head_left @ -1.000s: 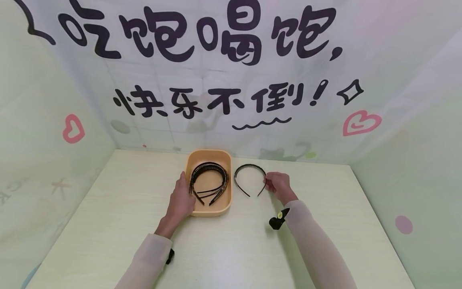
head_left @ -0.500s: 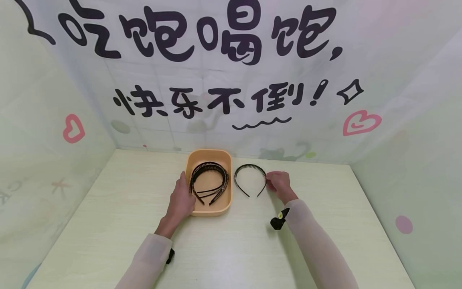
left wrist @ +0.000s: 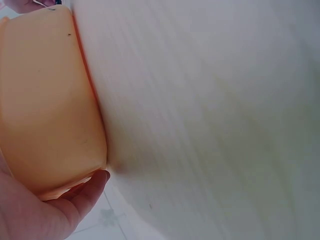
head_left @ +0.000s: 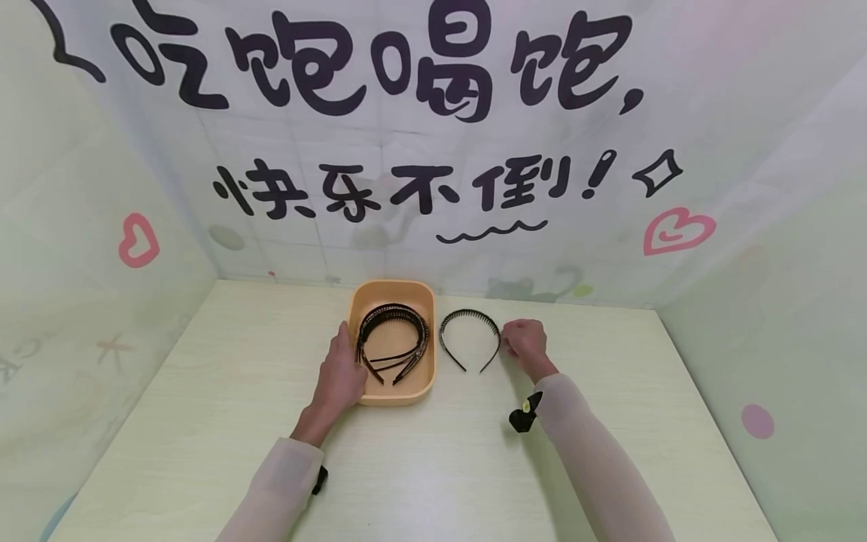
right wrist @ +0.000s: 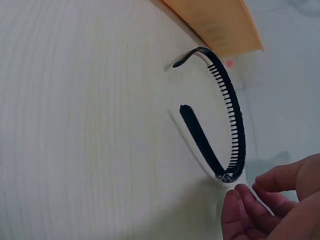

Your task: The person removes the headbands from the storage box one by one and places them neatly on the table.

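In the head view, my left hand (head_left: 341,374) grips the left side of a light orange plastic basket (head_left: 428,388) standing at the back of the table. Several black headbands (head_left: 389,310) lie nested inside it. Just right of the basket, a single black toothed headband (head_left: 470,312) rests on the table, its ends toward me. My right hand (head_left: 524,340) is beside its right arm, with fingers loosely bent and nothing held. From the right wrist, a narrow gap shows between the fingertips (right wrist: 242,189) and the headband's silvery speckled patch (right wrist: 225,177).
The pale wood-grain table (head_left: 420,474) runs back to a printed cloth wall (head_left: 379,256) with large black lettering. Similar cloth walls rise at the left and right. A black wrist camera (head_left: 521,418) hangs below the right sleeve.
The right fingers, which pinched the headband's right arm, have let go and moved slightly right. The headband lies a touch lower in view. My left hand and the basket stay put.
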Action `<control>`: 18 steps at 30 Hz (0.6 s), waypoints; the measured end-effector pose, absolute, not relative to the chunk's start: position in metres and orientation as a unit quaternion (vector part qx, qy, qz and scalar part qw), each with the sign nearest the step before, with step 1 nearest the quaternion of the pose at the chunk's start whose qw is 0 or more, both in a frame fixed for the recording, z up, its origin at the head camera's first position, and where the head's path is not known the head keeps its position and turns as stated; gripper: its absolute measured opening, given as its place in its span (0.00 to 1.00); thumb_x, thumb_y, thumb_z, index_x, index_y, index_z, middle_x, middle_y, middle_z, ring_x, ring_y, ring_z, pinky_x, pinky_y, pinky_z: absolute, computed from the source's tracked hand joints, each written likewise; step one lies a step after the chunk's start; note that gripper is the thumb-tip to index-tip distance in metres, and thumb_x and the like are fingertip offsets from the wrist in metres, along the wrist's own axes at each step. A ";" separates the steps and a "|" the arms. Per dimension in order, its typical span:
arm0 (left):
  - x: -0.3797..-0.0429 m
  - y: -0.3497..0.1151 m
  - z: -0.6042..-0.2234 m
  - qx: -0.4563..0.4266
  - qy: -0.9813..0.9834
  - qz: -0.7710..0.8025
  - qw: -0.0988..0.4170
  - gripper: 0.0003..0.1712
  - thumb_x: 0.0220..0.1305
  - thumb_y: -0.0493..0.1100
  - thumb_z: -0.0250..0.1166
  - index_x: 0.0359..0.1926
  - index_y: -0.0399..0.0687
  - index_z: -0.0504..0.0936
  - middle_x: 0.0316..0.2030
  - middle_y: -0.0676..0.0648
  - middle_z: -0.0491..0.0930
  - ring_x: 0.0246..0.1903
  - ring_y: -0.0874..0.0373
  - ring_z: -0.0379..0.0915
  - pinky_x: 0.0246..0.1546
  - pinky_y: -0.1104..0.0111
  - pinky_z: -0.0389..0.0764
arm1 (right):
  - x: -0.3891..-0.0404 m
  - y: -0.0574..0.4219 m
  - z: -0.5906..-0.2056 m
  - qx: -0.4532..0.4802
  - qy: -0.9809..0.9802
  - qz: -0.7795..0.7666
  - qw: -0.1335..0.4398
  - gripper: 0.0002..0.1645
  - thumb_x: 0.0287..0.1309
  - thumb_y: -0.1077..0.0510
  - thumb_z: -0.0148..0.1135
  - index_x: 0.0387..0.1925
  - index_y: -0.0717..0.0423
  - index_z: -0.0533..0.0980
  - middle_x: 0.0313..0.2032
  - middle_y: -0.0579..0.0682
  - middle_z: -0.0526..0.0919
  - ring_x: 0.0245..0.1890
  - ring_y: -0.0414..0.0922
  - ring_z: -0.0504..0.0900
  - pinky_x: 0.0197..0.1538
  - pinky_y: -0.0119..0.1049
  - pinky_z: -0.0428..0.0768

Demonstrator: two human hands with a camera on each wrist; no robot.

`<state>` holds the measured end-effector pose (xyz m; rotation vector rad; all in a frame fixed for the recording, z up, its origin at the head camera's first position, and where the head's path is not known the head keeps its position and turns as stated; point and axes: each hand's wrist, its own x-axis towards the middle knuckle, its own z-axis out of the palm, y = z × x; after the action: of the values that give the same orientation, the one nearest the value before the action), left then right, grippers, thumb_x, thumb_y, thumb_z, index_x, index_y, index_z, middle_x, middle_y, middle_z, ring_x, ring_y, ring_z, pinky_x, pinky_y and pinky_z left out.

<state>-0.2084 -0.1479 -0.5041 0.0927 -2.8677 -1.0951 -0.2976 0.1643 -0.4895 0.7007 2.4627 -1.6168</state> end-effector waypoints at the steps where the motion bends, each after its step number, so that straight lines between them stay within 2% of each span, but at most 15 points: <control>1: -0.208 -0.148 -0.504 0.030 -0.933 -0.356 0.035 0.46 0.52 0.29 0.48 0.69 0.38 0.33 0.61 0.29 0.53 0.43 0.38 0.68 0.40 0.51 0.72 | -0.298 0.163 -0.489 0.225 0.821 -0.522 0.045 0.13 0.50 0.62 0.56 0.38 0.61 0.80 0.32 0.54 0.80 0.25 0.43 0.77 0.26 0.32 0.75; 4: -0.208 -0.148 -0.504 0.028 -0.934 -0.353 0.037 0.47 0.52 0.29 0.48 0.69 0.38 0.32 0.61 0.28 0.53 0.43 0.38 0.68 0.39 0.51 0.72 | -0.297 0.158 -0.485 0.198 0.830 -0.521 0.024 0.15 0.52 0.61 0.55 0.42 0.61 0.79 0.36 0.54 0.80 0.30 0.47 0.80 0.30 0.35 0.77; 8: -0.208 -0.148 -0.504 0.027 -0.935 -0.353 0.040 0.46 0.52 0.29 0.48 0.69 0.38 0.33 0.61 0.28 0.53 0.42 0.38 0.69 0.39 0.51 0.72 | -0.295 0.145 -0.476 0.158 0.801 -0.577 0.027 0.17 0.54 0.61 0.55 0.46 0.63 0.77 0.42 0.58 0.79 0.40 0.53 0.79 0.39 0.40 0.78; 13: -0.208 -0.147 -0.503 0.030 -0.934 -0.355 0.039 0.47 0.52 0.29 0.48 0.69 0.39 0.32 0.61 0.29 0.53 0.41 0.39 0.69 0.38 0.51 0.72 | -0.290 0.119 -0.461 0.097 0.758 -0.642 0.061 0.16 0.55 0.63 0.57 0.46 0.66 0.75 0.44 0.62 0.79 0.42 0.53 0.79 0.40 0.37 0.78; 18: -0.208 -0.147 -0.502 0.030 -0.934 -0.353 0.040 0.47 0.52 0.29 0.49 0.69 0.37 0.33 0.60 0.28 0.54 0.43 0.36 0.68 0.39 0.50 0.72 | -0.281 0.094 -0.446 0.033 0.732 -0.669 0.124 0.17 0.55 0.65 0.56 0.48 0.66 0.73 0.47 0.66 0.76 0.44 0.54 0.78 0.45 0.39 0.77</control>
<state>-0.2075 -0.1469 -0.5022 0.0908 -2.8621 -1.0819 -0.2809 0.0936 -0.4460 0.0974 2.1344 -1.9503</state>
